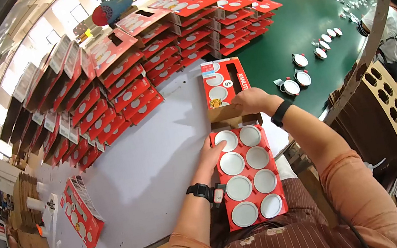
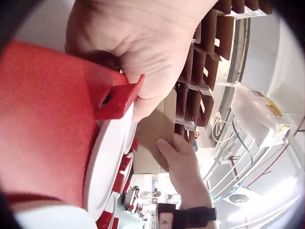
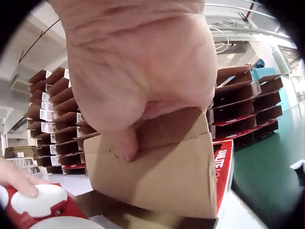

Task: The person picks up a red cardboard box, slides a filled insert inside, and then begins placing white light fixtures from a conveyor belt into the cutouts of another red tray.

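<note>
Lying lengthwise, red tray (image 1: 249,175) seemingly points into box (image 1: 224,83); left hand (image 1: 212,157) touching.

A pale grey table (image 1: 160,145) carries stacks of red boxes (image 1: 124,78), one open red box (image 1: 225,84) and a flat red carton (image 1: 81,212); beside it, round lamps (image 1: 299,74) lie on a green table (image 1: 306,18).

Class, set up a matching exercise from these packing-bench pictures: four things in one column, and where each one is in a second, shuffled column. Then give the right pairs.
Things:
1. red tray of white discs
2. left hand
3. right hand
4. loose round lamps

Places:
A. on the green table surface
B. holding the brown flap of the open red box
C. in front of the person, at the box mouth
D. at the tray's left edge

Pairs: 1-C, 2-D, 3-B, 4-A
</note>
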Motion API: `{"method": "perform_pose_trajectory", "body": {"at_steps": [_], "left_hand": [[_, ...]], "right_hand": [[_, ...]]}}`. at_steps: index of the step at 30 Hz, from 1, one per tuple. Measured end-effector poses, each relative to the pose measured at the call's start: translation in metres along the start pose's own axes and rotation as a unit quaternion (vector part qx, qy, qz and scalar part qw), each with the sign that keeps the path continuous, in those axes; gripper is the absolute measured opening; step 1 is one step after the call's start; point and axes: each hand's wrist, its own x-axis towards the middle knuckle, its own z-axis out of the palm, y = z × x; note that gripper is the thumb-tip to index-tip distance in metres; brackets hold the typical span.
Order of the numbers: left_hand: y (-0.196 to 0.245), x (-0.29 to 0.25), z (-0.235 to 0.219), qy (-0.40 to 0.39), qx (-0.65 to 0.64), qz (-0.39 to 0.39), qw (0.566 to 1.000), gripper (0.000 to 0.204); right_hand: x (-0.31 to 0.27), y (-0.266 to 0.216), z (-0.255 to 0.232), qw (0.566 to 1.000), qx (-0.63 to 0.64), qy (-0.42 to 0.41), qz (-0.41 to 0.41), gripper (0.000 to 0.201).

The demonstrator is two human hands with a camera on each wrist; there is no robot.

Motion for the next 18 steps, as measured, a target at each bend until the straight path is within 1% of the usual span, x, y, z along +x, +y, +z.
{"method": "perform_pose_trajectory", "body": {"at_steps": [2,3,4,6,7,8,9,10,12,13,14,15,16,18], "left_hand": [[0.003,-0.003,0.002,-0.013,-0.013,-0.009,1.0,0.051],[0.002,-0.002,0.003,-0.018,-0.024,-0.006,1.0,0.055],[0.001,0.001,0.002,-0.023,-0.035,-0.002,0.999,0.06],[0.0,0.007,-0.002,-0.033,-0.011,-0.003,0.999,0.058],[0.001,0.009,-0.003,-0.038,0.009,0.0,0.999,0.055],[0.0,0.011,-0.004,-0.04,0.005,-0.004,0.999,0.055],[0.002,0.011,-0.005,-0.032,0.006,-0.009,0.999,0.057],[0.004,0.01,-0.005,-0.025,0.006,-0.014,1.0,0.058],[0.002,0.012,-0.007,-0.028,-0.003,-0.024,0.999,0.056],[-0.001,0.015,-0.007,-0.035,0.002,-0.016,0.999,0.056],[-0.004,0.018,-0.006,-0.043,0.007,-0.006,0.999,0.056],[-0.006,0.018,-0.004,-0.047,0.007,0.012,0.999,0.051],[-0.004,0.017,-0.002,-0.055,0.008,0.008,0.998,0.051],[0.001,0.013,-0.001,-0.059,-0.024,-0.022,0.998,0.053]], "right_hand": [[-0.006,0.0,-0.004,0.999,0.033,-0.008,0.002,0.021],[-0.009,-0.003,-0.008,0.998,0.049,-0.047,0.018,0.023],[-0.017,-0.005,-0.009,0.997,0.052,-0.047,0.024,0.023],[-0.04,-0.01,-0.004,0.979,0.192,0.062,-0.007,0.033],[-0.053,-0.005,-0.002,0.975,0.182,0.12,-0.039,0.043],[-0.068,0.004,0.01,0.976,0.182,0.116,-0.036,0.043],[-0.086,0.013,0.028,0.94,0.265,0.197,0.09,0.04],[-0.102,0.019,0.045,0.875,0.338,0.273,0.214,0.039],[-0.13,0.018,0.07,0.871,0.332,0.151,0.328,0.038],[-0.132,0.001,0.073,0.846,0.39,0.118,0.344,0.039],[-0.135,-0.018,0.074,0.815,0.424,0.111,0.378,0.041],[-0.132,-0.023,0.088,0.815,0.434,0.134,0.359,0.041],[-0.128,-0.03,0.093,0.814,0.444,0.156,0.339,0.041],[-0.12,-0.044,0.089,0.801,0.471,0.128,0.347,0.043]]}}
